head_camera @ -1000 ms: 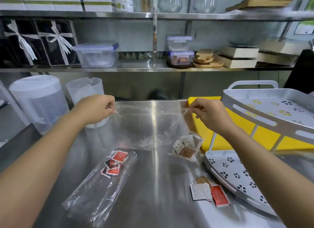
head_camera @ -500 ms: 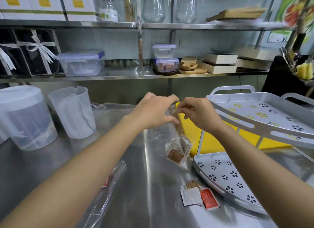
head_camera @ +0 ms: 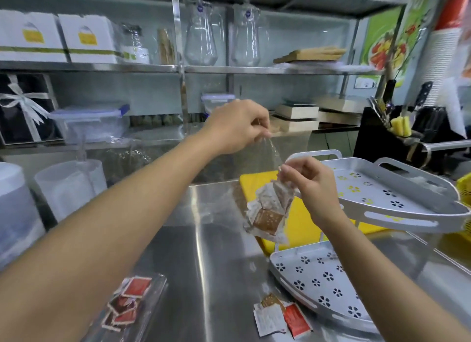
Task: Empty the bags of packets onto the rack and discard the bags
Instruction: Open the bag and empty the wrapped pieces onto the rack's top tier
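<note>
A clear plastic bag [head_camera: 271, 150] hangs in the air over the steel counter. My left hand [head_camera: 238, 126] pinches its top end, raised high. My right hand [head_camera: 305, 181] grips it lower down, just above the brown and white packets [head_camera: 266, 215] bunched in its bottom. The white two-tier rack stands to the right, with a lower tray [head_camera: 318, 283] and an upper tray [head_camera: 382, 193], both bare. A second clear bag [head_camera: 153, 298] with red packets [head_camera: 128, 301] lies flat at the lower left. Three loose packets [head_camera: 280, 316] lie on the counter by the lower tray.
A yellow cutting board [head_camera: 300, 214] lies behind the rack. Two translucent pitchers [head_camera: 68, 188] stand at the left. Shelves behind hold boxes, lidded tubs and glass jugs. A black knife block [head_camera: 382, 137] sits at the far right.
My left hand has risen with the bag's top. My right hand slid down the bag to just above the packets. The view tilted up and the bag now hangs higher.
</note>
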`<action>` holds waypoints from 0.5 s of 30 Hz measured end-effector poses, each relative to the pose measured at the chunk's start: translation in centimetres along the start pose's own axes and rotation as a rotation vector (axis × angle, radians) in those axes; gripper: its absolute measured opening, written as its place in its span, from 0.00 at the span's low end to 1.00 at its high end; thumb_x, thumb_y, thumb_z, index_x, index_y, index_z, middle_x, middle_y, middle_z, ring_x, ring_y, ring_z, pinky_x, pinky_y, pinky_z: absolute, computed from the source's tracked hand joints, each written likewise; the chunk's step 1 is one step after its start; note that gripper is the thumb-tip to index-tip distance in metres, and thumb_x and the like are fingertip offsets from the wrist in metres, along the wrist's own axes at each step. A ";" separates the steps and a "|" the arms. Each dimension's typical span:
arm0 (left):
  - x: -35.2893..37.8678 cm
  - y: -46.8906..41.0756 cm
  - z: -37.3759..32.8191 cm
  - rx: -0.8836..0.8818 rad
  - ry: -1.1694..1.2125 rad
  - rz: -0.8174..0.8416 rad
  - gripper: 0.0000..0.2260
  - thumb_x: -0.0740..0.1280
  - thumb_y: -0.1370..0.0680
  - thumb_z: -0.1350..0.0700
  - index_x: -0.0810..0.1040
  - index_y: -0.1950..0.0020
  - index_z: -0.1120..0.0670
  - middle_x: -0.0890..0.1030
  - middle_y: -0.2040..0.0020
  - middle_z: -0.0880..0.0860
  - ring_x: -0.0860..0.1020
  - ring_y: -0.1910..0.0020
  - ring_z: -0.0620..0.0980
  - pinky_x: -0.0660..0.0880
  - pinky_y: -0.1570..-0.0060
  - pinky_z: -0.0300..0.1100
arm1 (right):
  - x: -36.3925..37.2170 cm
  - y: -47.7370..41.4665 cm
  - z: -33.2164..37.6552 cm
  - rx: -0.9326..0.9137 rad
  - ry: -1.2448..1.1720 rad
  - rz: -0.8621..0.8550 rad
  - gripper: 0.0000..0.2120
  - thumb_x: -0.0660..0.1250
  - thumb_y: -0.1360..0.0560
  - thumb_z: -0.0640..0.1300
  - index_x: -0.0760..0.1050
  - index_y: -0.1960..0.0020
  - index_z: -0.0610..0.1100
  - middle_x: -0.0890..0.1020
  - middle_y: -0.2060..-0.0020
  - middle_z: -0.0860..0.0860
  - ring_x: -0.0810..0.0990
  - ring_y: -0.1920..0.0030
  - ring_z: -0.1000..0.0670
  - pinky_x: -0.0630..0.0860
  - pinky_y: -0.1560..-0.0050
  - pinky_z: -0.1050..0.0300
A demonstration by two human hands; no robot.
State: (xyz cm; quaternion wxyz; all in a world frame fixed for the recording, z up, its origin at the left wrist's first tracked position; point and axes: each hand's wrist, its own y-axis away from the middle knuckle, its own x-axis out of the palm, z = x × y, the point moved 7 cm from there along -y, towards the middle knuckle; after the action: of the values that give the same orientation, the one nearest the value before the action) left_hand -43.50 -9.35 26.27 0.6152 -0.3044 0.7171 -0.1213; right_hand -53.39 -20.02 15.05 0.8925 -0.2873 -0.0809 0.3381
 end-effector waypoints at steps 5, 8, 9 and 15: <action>-2.7 -3.0 -2.0 0.043 0.076 -0.049 0.02 0.71 0.28 0.55 0.81 0.61 0.52 0.79 0.70 0.44 0.81 0.65 0.49 0.78 0.53 0.52 | -2.0 -2.1 3.3 -0.124 0.090 -0.111 0.06 0.67 0.28 0.36 0.77 0.63 0.42 0.79 0.69 0.47 0.77 0.67 0.52 0.74 0.63 0.62; -3.9 -4.5 -3.9 0.102 0.097 -0.106 0.02 0.70 0.28 0.55 0.80 0.60 0.52 0.79 0.69 0.45 0.81 0.64 0.51 0.79 0.54 0.53 | -4.0 -3.8 5.4 -0.177 0.112 -0.212 0.04 0.68 0.28 0.35 0.77 0.62 0.40 0.79 0.71 0.47 0.78 0.68 0.54 0.75 0.61 0.56; -4.3 -5.1 -4.5 0.114 0.092 -0.130 0.02 0.70 0.27 0.55 0.80 0.60 0.52 0.79 0.69 0.45 0.81 0.65 0.50 0.79 0.55 0.52 | -4.6 -4.4 6.1 -0.188 0.116 -0.226 0.03 0.68 0.28 0.35 0.78 0.61 0.38 0.79 0.70 0.45 0.78 0.67 0.50 0.75 0.60 0.52; -6.5 -8.3 -8.2 0.172 0.062 -0.285 0.04 0.68 0.27 0.54 0.80 0.57 0.53 0.81 0.62 0.49 0.80 0.59 0.51 0.77 0.50 0.52 | -8.3 -7.6 9.9 -0.288 0.200 -0.249 0.05 0.69 0.29 0.37 0.78 0.63 0.38 0.79 0.73 0.54 0.76 0.72 0.56 0.73 0.63 0.56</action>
State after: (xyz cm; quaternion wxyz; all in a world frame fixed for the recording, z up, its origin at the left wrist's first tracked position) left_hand -48.60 -13.74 37.88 0.5933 -0.3454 0.6720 -0.2777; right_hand -58.80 -25.51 27.87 0.8806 -0.4319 -0.0744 0.1800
